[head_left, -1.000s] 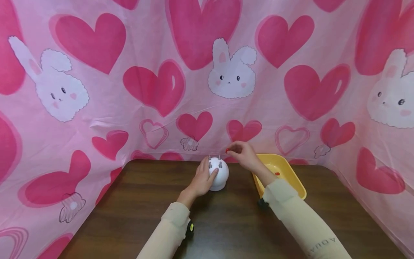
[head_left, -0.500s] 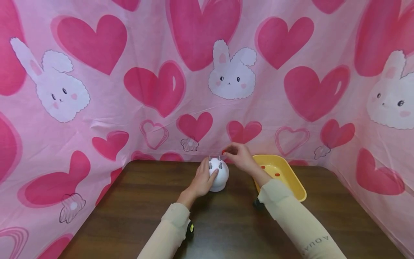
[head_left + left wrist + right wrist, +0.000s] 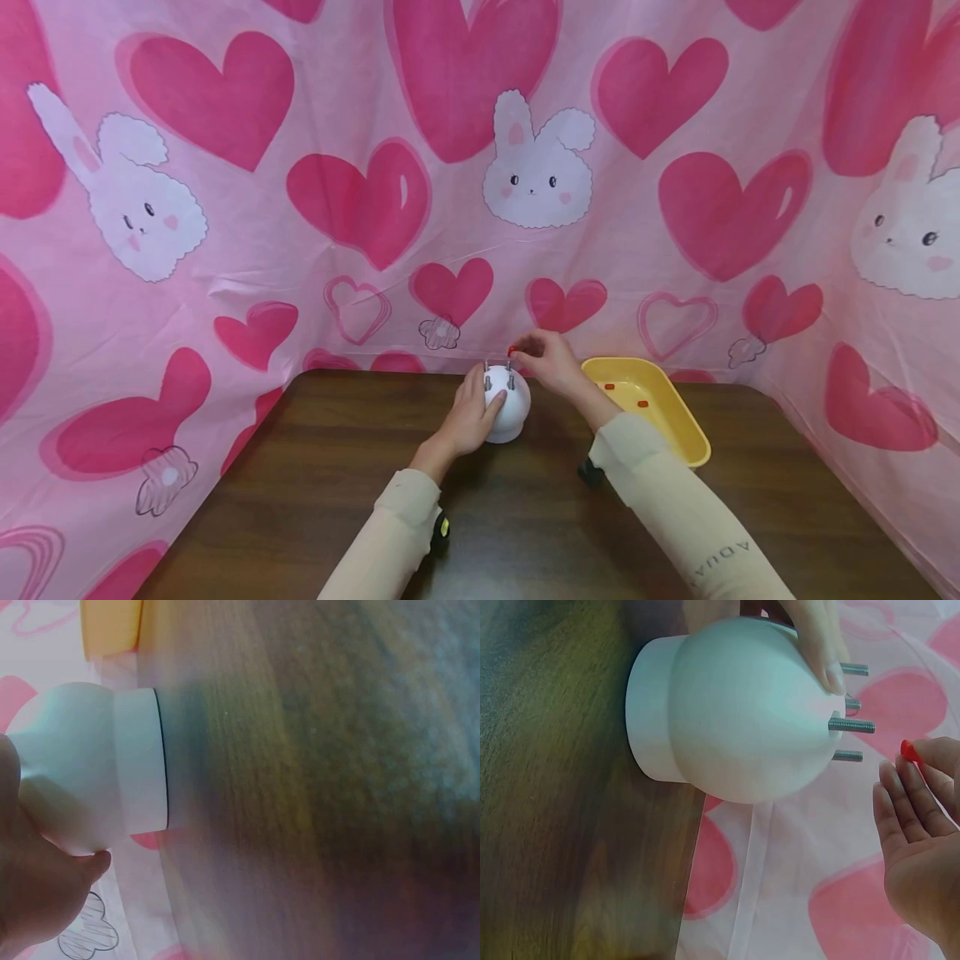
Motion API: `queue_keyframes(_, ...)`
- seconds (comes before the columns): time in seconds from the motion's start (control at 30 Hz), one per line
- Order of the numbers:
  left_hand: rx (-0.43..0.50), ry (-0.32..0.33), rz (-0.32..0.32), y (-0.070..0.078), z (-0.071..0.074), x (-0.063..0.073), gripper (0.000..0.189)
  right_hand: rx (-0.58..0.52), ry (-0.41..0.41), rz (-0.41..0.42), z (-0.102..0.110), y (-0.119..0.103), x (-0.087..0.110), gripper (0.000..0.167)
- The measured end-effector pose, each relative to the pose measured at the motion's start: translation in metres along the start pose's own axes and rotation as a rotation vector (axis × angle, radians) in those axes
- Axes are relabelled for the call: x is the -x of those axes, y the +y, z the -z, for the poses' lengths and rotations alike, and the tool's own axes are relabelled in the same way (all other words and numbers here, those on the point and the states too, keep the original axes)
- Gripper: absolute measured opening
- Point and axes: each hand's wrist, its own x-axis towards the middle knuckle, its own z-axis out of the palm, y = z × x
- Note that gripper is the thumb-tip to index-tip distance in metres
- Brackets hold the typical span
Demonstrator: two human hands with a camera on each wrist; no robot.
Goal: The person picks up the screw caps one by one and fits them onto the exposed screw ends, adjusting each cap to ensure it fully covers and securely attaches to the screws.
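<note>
A white ball-shaped stand (image 3: 512,414) with a short round base sits on the table, with several threaded metal studs (image 3: 853,725) sticking out of its top. My left hand (image 3: 463,417) grips it from the left, the thumb lying on the near side near the studs. Between thumb and fingertips, my right hand (image 3: 551,360) pinches a small red nut-like piece (image 3: 909,751). In the head view that piece is just above the far right stud. The right wrist view shows it a little apart from the stud tips, with the other fingers extended.
To the right stands a yellow tray (image 3: 693,425) with two small red pieces (image 3: 642,404) in view; my right forearm hides part of it. The brown wooden table (image 3: 322,500) ends at a pink heart-patterned cloth (image 3: 450,200) behind.
My right hand has moved left with the red piece, from beside the stand to above its far right stud. Another red piece in the tray has come into view. The left hand stays put.
</note>
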Motion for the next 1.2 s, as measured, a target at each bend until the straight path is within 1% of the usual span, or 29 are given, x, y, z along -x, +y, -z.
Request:
queue_keyframes(0.33,0.011,-0.003,-0.019,-0.001,0.000,0.001,0.080,-0.004,0.000,-0.027,-0.007,-0.001,-0.003,0.019)
queue_keyframes(0.47,0.008,0.019,-0.036,-0.001,-0.001,0.000,0.078,-0.010,-0.002,-0.008,-0.009,-0.002,-0.007,0.018)
queue_keyframes(0.6,0.003,0.027,-0.045,-0.001,-0.001,-0.001,0.078,-0.010,0.000,0.008,-0.011,-0.002,-0.010,0.017)
queue_keyframes(0.77,-0.002,0.015,-0.032,-0.001,0.000,-0.002,0.079,-0.004,0.009,0.021,-0.014,0.000,-0.013,0.016)
queue_keyframes(0.93,-0.003,0.021,-0.033,0.001,0.001,0.000,0.078,-0.010,0.001,0.018,-0.017,0.001,-0.014,0.017)
queue_keyframes(1.03,-0.007,0.013,-0.027,0.000,0.000,0.000,0.079,-0.010,-0.001,0.016,-0.018,0.000,-0.015,0.016)
queue_keyframes(1.2,-0.005,0.022,-0.039,-0.002,0.000,0.000,0.079,-0.010,0.010,0.010,-0.020,0.000,-0.015,0.015)
